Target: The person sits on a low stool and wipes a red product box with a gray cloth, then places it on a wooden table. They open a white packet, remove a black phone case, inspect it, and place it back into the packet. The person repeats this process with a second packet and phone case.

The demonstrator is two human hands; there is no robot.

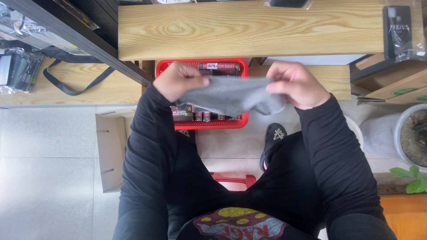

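A grey sock [231, 95] is stretched between both hands at chest height, in the middle of the head view. My left hand [179, 81] pinches its left end and my right hand [296, 84] pinches its right end near the top edge. Both arms wear black sleeves. Beneath the sock, a red plastic basket [202, 124] holding several dark packets sits on the floor under a wooden shelf.
A light wooden shelf [249, 27] runs across the top, with a lower shelf [58, 91] at left bearing a black strap. A cardboard box [110, 146] stands at left on the tiled floor. A red stool [233, 180] sits under me. Plant pot [411, 138] at right.
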